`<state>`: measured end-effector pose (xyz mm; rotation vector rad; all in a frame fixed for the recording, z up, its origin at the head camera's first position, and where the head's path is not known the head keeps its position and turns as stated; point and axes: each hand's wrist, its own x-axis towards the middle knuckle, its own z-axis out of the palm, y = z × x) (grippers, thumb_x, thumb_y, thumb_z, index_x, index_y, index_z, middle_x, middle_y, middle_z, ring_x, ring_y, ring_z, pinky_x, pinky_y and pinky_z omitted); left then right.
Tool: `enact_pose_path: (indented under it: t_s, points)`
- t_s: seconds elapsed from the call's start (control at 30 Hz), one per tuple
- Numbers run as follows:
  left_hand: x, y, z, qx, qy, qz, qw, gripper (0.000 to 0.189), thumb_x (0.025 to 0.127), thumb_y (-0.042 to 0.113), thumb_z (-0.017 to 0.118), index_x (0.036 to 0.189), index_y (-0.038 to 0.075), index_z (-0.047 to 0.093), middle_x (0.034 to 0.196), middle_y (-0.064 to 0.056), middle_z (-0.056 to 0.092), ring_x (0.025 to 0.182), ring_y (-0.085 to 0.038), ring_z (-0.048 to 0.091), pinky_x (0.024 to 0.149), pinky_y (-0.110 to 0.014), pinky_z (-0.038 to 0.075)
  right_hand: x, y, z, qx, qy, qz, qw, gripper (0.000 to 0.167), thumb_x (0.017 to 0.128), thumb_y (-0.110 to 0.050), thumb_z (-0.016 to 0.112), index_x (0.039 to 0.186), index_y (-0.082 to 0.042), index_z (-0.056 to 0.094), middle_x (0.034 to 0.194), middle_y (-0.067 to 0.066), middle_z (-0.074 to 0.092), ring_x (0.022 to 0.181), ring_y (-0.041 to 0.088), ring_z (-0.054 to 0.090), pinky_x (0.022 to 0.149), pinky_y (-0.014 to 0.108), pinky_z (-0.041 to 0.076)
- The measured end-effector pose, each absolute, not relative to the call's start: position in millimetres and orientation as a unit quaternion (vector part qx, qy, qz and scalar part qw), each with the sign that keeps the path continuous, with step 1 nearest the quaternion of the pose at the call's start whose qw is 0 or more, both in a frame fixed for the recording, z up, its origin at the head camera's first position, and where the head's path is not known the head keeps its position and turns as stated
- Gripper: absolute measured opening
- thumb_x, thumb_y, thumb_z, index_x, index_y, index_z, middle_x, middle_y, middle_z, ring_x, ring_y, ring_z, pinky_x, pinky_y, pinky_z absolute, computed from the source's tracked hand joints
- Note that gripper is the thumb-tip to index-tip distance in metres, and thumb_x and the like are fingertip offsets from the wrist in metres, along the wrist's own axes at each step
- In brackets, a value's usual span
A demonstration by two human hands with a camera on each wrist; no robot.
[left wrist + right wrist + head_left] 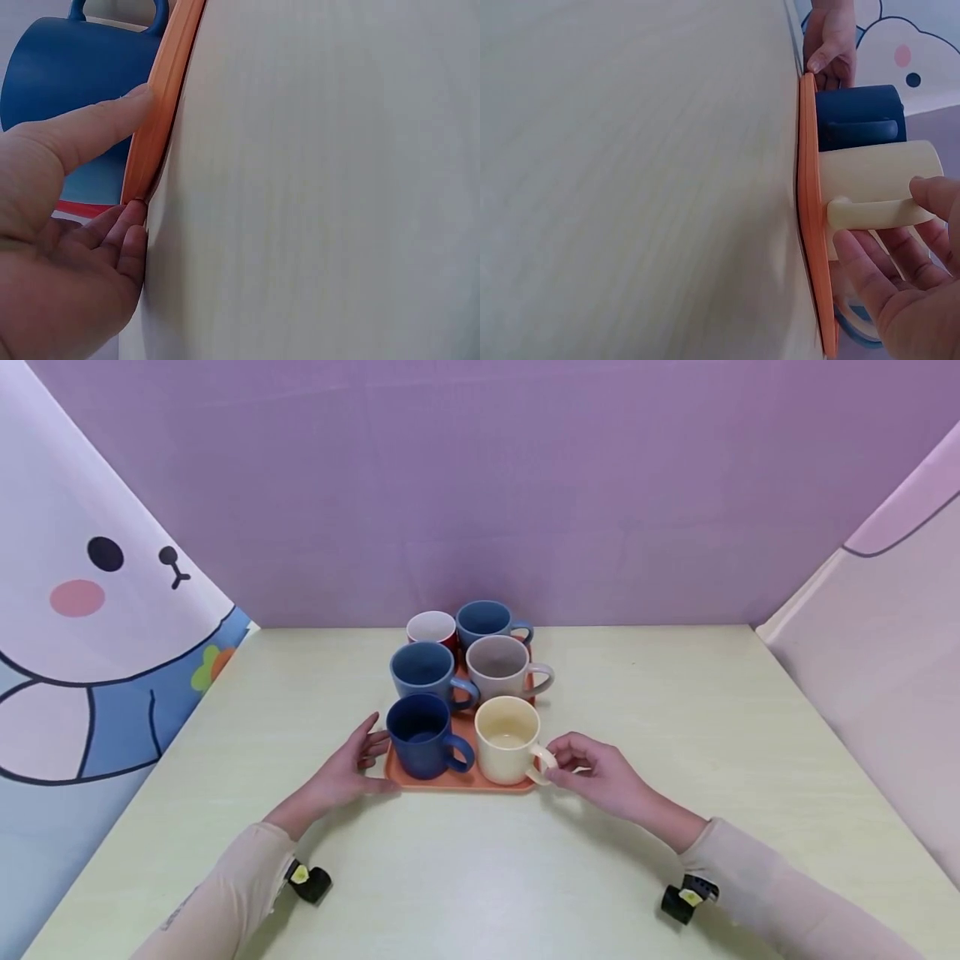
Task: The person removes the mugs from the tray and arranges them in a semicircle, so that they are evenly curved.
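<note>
An orange tray (465, 783) on the table carries several mugs in two columns. My left hand (351, 768) holds the tray's front left corner, thumb against the front rim (154, 142) and fingertips low at the side. Close beside these fingers stands a dark blue mug (420, 739). At the front right, a cream mug (506, 747) stands upright with its handle (870, 214) facing right. My right hand (596, 772) pinches this handle, thumb in front and fingers behind it. Part of the handle is hidden by the hand in the right wrist view.
Behind the front pair stand a mid-blue mug (422, 668) and a greyish mug (498, 662). Farther back are a red mug with a white inside (431, 628) and another blue mug (486, 620). A purple backdrop (480, 485) rises just behind the table (675, 710).
</note>
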<state>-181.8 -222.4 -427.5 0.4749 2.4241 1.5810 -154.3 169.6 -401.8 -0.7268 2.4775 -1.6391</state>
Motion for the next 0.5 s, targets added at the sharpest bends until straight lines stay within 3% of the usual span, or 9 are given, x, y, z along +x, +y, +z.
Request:
enact_pose_path:
  t_s: [0.27,0.5]
  points:
    - [-180.6,-222.5,-425.7,0.158,0.825,0.532,0.109,0.108,0.078,-0.006,0.08,0.154,-0.011,0.003,0.149,-0.036,0.034,0.134,-0.049,0.04,0.106,-0.06,0.034,-153.1,167.9,-402.4,-0.259,0.81,-0.527,0.018,0.019,0.088,0.005,0.071,0.106,0.001,0.066,0.088,0.01,0.069,0.08,0.012,0.063,0.073,0.027,0.055]
    - [-179.1,-221.2,-423.3,0.157,0.819,0.54,0.11,0.108,0.077,-0.008,0.08,0.153,-0.012,0.004,0.149,-0.037,0.034,0.134,-0.049,0.04,0.107,-0.06,0.033,-152.0,166.9,-397.2,-0.289,0.816,-0.5,-0.016,0.018,0.086,0.009,0.071,0.102,0.004,0.066,0.086,0.002,0.069,0.077,0.011,0.064,0.069,0.028,0.057]
